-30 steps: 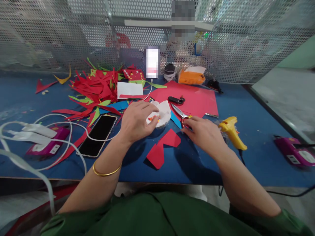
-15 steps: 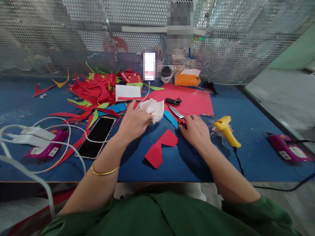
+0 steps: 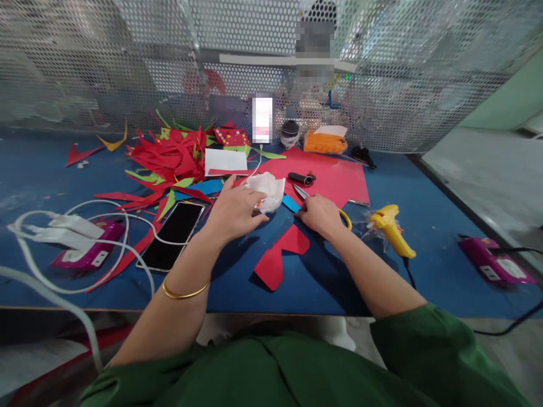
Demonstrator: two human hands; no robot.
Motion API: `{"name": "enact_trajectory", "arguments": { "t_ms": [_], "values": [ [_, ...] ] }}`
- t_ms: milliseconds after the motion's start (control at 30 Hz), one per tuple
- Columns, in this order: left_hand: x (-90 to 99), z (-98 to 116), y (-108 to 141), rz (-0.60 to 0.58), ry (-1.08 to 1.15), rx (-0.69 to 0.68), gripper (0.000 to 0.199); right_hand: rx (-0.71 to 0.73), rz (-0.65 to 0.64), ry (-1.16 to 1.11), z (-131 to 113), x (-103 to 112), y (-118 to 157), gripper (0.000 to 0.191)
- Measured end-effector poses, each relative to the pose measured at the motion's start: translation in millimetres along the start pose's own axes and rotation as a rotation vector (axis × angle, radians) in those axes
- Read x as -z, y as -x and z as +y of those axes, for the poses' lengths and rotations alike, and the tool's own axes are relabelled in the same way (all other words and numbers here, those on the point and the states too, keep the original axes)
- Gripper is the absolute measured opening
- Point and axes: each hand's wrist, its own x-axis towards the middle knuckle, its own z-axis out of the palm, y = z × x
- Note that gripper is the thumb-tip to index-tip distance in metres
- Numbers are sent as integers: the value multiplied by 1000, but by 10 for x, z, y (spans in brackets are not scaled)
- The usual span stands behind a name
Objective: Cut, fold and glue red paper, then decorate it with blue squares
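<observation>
My left hand point(image 3: 235, 212) is open, thumb and fingers apart, at the left side of a crumpled white piece point(image 3: 268, 189) that looks like tissue or thin cloth. My right hand point(image 3: 320, 215) is closed, its fingertips at the lower end of a small blue paper strip point(image 3: 291, 203). Under that hand lie scissors point(image 3: 301, 191); the blade tips show beyond the fingers and a yellow handle loop shows to the right. A folded-looking red paper cutout point(image 3: 275, 263) rests on the blue table between my forearms.
Red and green paper scraps point(image 3: 178, 152) heap at the back left. Nearby lie a dark phone point(image 3: 172, 234), white cables and a purple power strip point(image 3: 91, 243). On the right are a yellow glue gun point(image 3: 392, 229) and another purple strip point(image 3: 494, 260). Red sheets point(image 3: 339, 175) carry black-cased keys point(image 3: 302, 178).
My right hand has moved left from the scissors' red handle to the blue strip, uncovering the yellow loop. My left fingers have spread and come away from the white piece.
</observation>
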Motion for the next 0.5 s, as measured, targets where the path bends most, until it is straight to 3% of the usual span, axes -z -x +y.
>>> {"name": "enact_trajectory", "arguments": {
  "t_ms": [167,267,333,500],
  "values": [
    [-55,49,-11,-16,-20,-89,17,27,36,8,8,-7,23,27],
    [-47,36,-15,35,46,-22,29,106,66,22,-28,-13,52,25],
    [-13,50,-18,164,105,51,35,156,81,20,-78,-35,75,26],
    [85,168,5,595,394,300,26,133,176,-34,-157,-76,86,29]
  ]
}}
